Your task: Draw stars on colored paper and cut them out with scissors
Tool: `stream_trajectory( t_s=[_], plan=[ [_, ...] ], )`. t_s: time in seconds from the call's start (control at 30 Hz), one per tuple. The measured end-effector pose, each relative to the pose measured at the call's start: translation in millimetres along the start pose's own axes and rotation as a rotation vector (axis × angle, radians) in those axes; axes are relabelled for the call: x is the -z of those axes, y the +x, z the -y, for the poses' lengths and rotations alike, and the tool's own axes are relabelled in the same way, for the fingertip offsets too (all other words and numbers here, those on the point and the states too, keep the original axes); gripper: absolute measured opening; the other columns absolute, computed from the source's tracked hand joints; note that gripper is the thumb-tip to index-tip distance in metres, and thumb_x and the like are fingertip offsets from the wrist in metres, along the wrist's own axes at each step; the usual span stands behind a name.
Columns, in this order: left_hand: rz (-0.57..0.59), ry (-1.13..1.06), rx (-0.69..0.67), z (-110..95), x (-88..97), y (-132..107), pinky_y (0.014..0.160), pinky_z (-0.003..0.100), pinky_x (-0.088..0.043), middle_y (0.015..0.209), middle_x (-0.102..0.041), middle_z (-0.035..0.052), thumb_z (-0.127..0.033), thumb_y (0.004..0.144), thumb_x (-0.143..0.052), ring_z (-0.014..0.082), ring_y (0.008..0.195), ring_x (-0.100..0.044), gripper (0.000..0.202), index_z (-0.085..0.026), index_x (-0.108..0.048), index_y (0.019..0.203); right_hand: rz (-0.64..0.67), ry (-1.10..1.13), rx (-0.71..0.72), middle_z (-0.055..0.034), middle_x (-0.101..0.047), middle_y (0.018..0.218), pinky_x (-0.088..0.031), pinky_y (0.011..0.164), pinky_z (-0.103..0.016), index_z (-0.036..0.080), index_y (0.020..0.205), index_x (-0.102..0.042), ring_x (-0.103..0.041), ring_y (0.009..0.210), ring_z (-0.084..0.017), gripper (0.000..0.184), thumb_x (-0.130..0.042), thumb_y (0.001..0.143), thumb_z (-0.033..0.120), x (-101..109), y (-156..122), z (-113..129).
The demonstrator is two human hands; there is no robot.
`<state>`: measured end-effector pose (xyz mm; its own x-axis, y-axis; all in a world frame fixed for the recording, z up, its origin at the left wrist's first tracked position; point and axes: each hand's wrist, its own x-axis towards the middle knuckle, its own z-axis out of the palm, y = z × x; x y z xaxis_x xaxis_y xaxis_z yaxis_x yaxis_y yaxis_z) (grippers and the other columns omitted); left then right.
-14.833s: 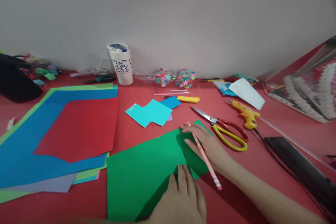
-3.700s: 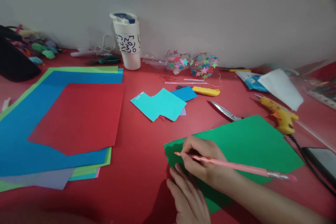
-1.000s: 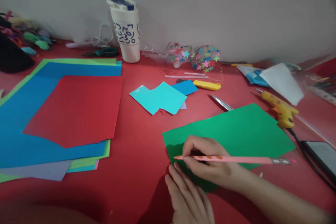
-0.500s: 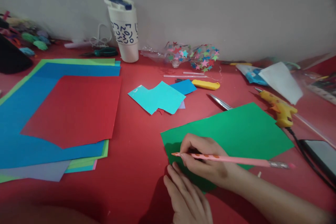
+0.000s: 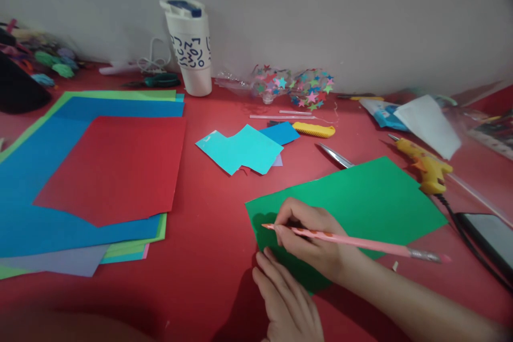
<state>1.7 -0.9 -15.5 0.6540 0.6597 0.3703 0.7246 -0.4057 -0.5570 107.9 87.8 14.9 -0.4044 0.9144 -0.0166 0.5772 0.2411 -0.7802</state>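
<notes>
A pink pencil (image 5: 360,242) with a silver ferrule and pink eraser is pinched in my right hand (image 5: 310,235). Its tip points left, over the left part of a green sheet of paper (image 5: 360,197); whether it touches the sheet I cannot tell. My left hand (image 5: 286,299) lies with fingers stretched out along the sheet's lower left edge, its fingertips on the paper. Part of the sheet is hidden under both hands. Silver blades (image 5: 335,156), perhaps of scissors, poke out from behind the sheet's far edge.
Left lies a stack of coloured paper, a red sheet (image 5: 120,165) above a blue one (image 5: 52,160). Cyan paper scraps (image 5: 244,148) and a yellow cutter (image 5: 315,129) lie mid-table. A white tumbler (image 5: 192,48) stands behind. At right are a yellow glue gun (image 5: 428,168) and its black cord.
My right hand and the pencil tip have shifted slightly up the green sheet, away from me, and the eraser end has dipped a little. My left hand stays nearly in place.
</notes>
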Motion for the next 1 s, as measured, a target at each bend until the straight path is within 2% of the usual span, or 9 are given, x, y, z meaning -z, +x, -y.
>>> stream_trajectory(
  t_s=[0.2, 0.47, 0.63, 1.0],
  plan=[
    [-0.028, 0.091, -0.075, -0.9, -3.8, -3.0, 0.064, 0.038, -0.051, 0.072, -0.072, 0.0075, -0.018, 0.072, -0.039, 0.0219, 0.067, -0.067, 0.03, -0.011, -0.068, 0.069, -0.015, -0.008, 0.036, 0.0038, -0.05, 0.051, -0.032, 0.043, -0.018, 0.02, 0.06, -0.045, -0.044, 0.045, -0.009, 0.015, -0.044, 0.075, 0.018, -0.7, 0.4, 2.0],
    [-0.013, 0.119, -0.103, -2.8, -4.8, -3.7, 0.064, 0.04, -0.05, 0.072, -0.071, 0.0073, -0.018, 0.072, -0.039, 0.0219, 0.066, -0.066, 0.03, -0.012, -0.068, 0.07, -0.039, -0.109, 0.105, 0.0068, -0.049, 0.05, -0.027, 0.042, -0.016, 0.02, 0.06, -0.04, -0.041, 0.045, -0.006, 0.016, -0.047, 0.068, 0.008, -6.3, -5.3, -12.0],
    [0.009, 0.129, -0.1, -5.5, -4.7, -4.9, 0.065, 0.041, -0.051, 0.075, -0.071, 0.0091, -0.022, 0.072, -0.04, 0.0225, 0.068, -0.066, 0.03, -0.011, -0.069, 0.071, -0.022, -0.168, 0.111, 0.0067, -0.046, 0.048, -0.023, 0.04, -0.016, 0.02, 0.058, -0.038, -0.037, 0.043, -0.006, 0.017, -0.046, 0.066, 0.008, -5.9, -6.5, -11.7],
    [0.024, 0.119, -0.106, -7.4, -4.4, -4.9, 0.066, 0.042, -0.051, 0.076, -0.071, 0.0101, -0.023, 0.072, -0.042, 0.0242, 0.069, -0.067, 0.031, -0.012, -0.07, 0.072, 0.006, -0.148, 0.167, 0.0077, -0.043, 0.048, -0.022, 0.041, -0.016, 0.019, 0.059, -0.036, -0.036, 0.044, -0.006, 0.018, -0.045, 0.064, 0.005, -4.1, -7.9, -15.0]
  ],
)
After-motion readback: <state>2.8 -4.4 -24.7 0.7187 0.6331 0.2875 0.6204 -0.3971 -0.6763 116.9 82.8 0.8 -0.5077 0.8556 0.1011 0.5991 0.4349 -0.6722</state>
